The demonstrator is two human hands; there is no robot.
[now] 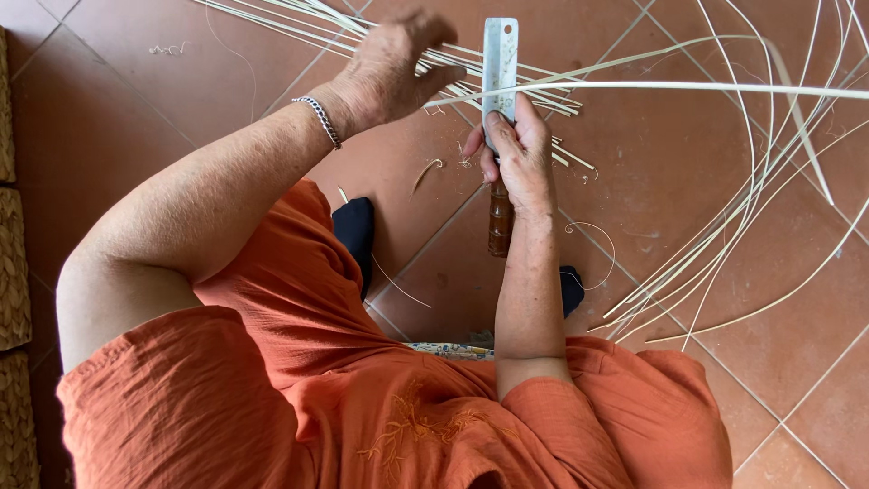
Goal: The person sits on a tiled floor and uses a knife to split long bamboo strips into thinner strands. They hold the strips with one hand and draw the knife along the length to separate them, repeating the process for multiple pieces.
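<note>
My right hand (520,154) grips a knife (500,68) with a flat steel blade pointing away from me and a brown wooden handle (500,222) sticking out below the fist. My thumb presses on the blade. A long pale cane strip (688,88) runs from the blade off to the right. My left hand (394,63), with a silver bracelet (323,119) at the wrist, is closed on the strip's end just left of the blade, above a bundle of pale strips (299,18) lying on the floor.
Red-brown floor tiles (136,100) lie under everything. Many long curved cane strips (760,226) spread over the floor on the right. Thin shavings (425,172) lie near the knife. Woven baskets (14,263) stand at the left edge. My orange shirt fills the lower frame.
</note>
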